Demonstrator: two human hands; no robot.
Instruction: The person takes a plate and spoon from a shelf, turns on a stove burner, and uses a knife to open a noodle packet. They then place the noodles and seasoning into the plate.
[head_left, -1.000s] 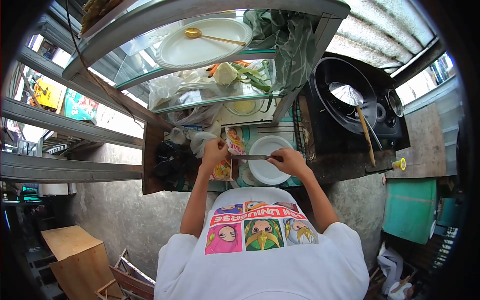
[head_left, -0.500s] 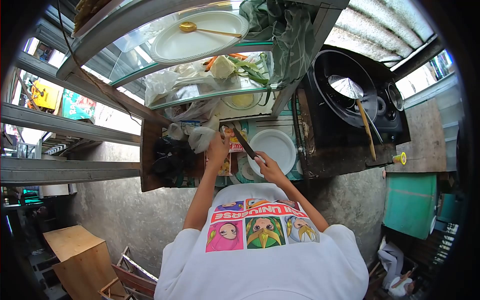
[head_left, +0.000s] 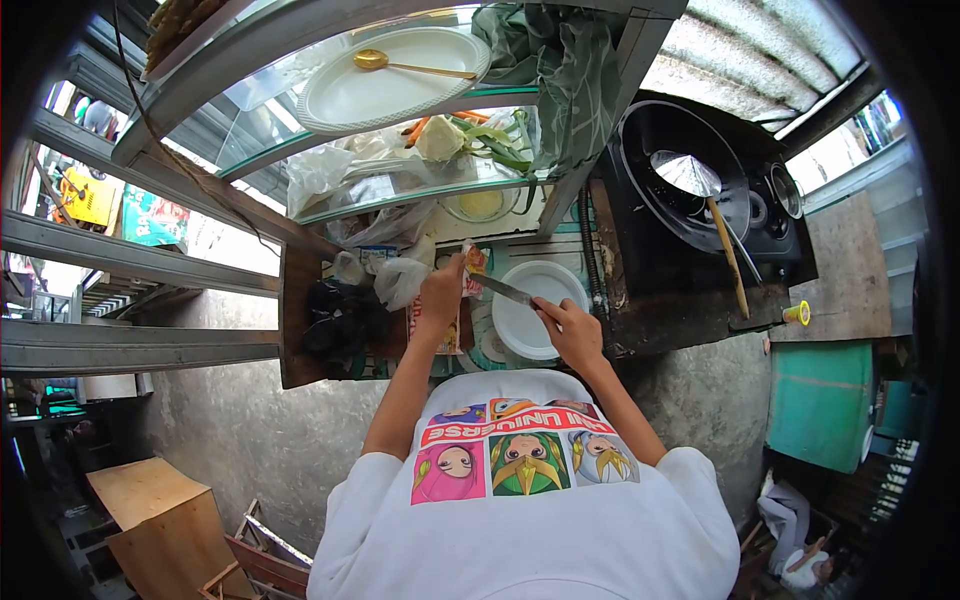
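My left hand (head_left: 442, 293) is closed on a small red and yellow packet (head_left: 474, 264) and holds it up over the counter. In my right hand (head_left: 573, 333) is a knife (head_left: 505, 290), its blade pointing left, with the tip at or close to the packet. Below the blade lies a round white plate (head_left: 540, 318) on the patterned counter cover. Another printed packet (head_left: 447, 333) lies on the counter beneath my left wrist. A clear plastic bag (head_left: 400, 283) sits just left of my left hand.
A black wok (head_left: 680, 190) with a wooden-handled ladle stands on the stove at right. Glass shelves ahead hold vegetables (head_left: 440, 138) and a white oval tray (head_left: 330, 95) with a golden spoon. A black bag (head_left: 340, 318) lies at left. Another person (head_left: 790, 520) is at lower right.
My left hand has lifted the packet up off the counter and turned. My right hand has moved right and down, and the knife now lies flatter, pointing at the packet.
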